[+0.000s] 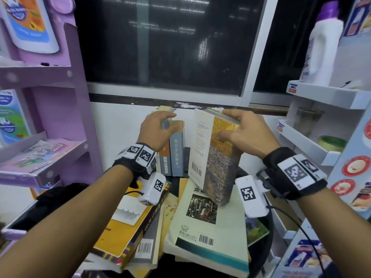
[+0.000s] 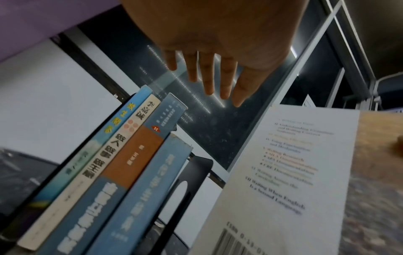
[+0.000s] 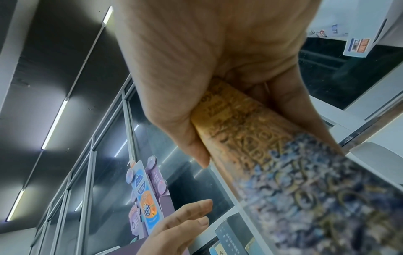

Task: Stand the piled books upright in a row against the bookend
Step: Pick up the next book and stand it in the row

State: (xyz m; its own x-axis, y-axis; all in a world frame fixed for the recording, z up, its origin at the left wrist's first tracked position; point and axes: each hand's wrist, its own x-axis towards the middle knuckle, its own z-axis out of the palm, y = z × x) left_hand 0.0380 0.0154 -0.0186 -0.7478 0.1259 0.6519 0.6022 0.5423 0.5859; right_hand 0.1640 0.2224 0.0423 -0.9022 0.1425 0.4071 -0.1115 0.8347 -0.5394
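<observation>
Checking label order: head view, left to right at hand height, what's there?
Purple shelf → left hand → upright books → held book → right hand → white shelf.

White back cover (image 2: 283,172): we read "Writing When English Is a Second Language" – the lines above it were too blurred
Cream spine (image 2: 122,143): we made out "李清诚" near the top, uncertainly
Pale green book (image 1: 208,219): we read "企業" at its upper edge
Other spines, shelf tags, barcodes: unreadable to us
</observation>
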